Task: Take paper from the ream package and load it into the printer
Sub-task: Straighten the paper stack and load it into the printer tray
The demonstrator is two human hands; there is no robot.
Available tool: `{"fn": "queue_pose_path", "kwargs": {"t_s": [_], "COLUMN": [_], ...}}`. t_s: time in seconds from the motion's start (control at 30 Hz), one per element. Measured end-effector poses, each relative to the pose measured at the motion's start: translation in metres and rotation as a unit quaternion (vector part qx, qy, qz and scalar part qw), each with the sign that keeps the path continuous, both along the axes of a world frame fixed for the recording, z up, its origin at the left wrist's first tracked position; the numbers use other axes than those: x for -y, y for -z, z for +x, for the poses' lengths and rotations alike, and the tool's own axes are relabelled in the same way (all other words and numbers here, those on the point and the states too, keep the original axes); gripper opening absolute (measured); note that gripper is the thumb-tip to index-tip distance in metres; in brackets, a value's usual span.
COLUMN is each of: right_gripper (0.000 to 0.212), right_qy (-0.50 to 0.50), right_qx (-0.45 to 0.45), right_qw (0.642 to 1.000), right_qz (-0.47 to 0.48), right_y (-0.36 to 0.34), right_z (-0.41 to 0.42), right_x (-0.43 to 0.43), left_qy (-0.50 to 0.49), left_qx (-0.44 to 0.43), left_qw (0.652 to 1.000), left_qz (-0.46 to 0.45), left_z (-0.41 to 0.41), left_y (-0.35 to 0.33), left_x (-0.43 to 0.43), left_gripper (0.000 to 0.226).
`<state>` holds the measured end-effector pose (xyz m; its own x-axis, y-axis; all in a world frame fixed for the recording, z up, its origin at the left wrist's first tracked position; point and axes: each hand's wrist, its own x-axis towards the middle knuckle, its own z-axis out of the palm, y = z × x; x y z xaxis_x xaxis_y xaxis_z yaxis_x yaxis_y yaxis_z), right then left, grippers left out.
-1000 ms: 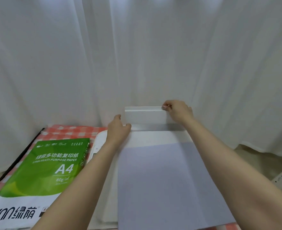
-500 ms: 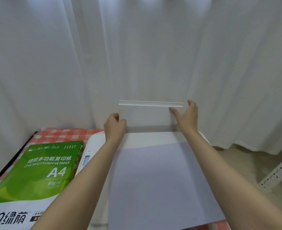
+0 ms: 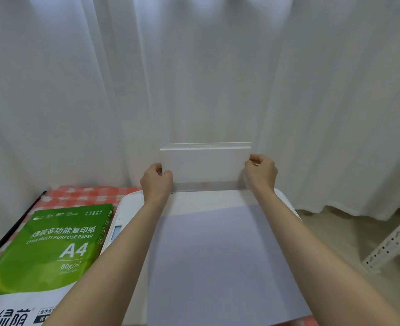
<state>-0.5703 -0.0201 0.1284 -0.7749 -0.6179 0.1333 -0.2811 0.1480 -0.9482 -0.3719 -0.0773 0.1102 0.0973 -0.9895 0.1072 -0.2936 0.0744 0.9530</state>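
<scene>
Both hands grip the upright white plastic paper-support flap (image 3: pixel 204 165) at frame centre.
Left hand (image 3: pixel 156 181) and right hand (image 3: pixel 261 171) pinch its side edges; loose white sheet (image 3: pixel 217 262) lies on the white printer (image 3: pixel 128 208), green ream package (image 3: pixel 46 248) lower left.

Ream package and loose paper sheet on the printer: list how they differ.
The ream package is green and white with printed "A4" lettering; the paper sheet is plain and pale.
The package lies on the checked cloth beside the printer; the sheet lies on the printer's top.
Both lie flat, untouched.
</scene>
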Motion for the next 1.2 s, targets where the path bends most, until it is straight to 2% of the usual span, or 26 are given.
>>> {"fn": "queue_pose_path", "kwargs": {"t_s": [0.27,0.37,0.5,0.63,0.8,0.93,1.03,1.1,1.2], "right_gripper": [0.054,0.06,0.072,0.085,0.061,0.049,0.045,0.043,0.042], "right_qy": [-0.076,-0.11,-0.15,-0.172,-0.197,-0.259,-0.256,-0.237,-0.206], "right_qx": [0.03,0.021,-0.029,-0.063,-0.117,-0.189,-0.236,-0.233,-0.213], "right_qw": [0.997,0.994,0.982,0.974,0.963,0.929,0.91,0.91,0.916], "right_qz": [-0.012,0.017,0.107,0.136,0.141,0.187,0.224,0.248,0.27], "right_y": [0.01,0.015,0.016,0.013,0.009,0.01,0.006,0.004,0.005], "right_z": [0.003,0.003,0.006,0.007,0.018,0.029,0.032,0.028,0.014], "right_x": [0.009,0.01,0.009,0.004,-0.019,-0.044,-0.067,-0.082,-0.105], "left_qy": [0.008,0.053,0.124,0.161,0.122,0.114,0.149,0.167,0.168], "left_qx": [-0.001,0.005,0.062,0.076,0.08,-0.012,-0.059,-0.05,0.015], "left_qw": [1.0,0.998,0.989,0.983,0.989,0.993,0.987,0.984,0.985], "left_qz": [0.024,0.037,0.048,0.044,0.039,0.026,0.032,0.032,0.036], "left_z": [-0.001,0.002,0.006,0.013,0.02,0.024,0.024,0.025,0.03], "left_y": [-0.005,-0.005,0.001,0.0,0.0,-0.004,-0.01,-0.013,-0.012], "left_x": [0.003,0.007,0.011,0.004,-0.018,-0.047,-0.076,-0.093,-0.112], "left_gripper": [0.047,0.048,0.042,0.043,0.047,0.033,0.023,0.022,0.021]}}
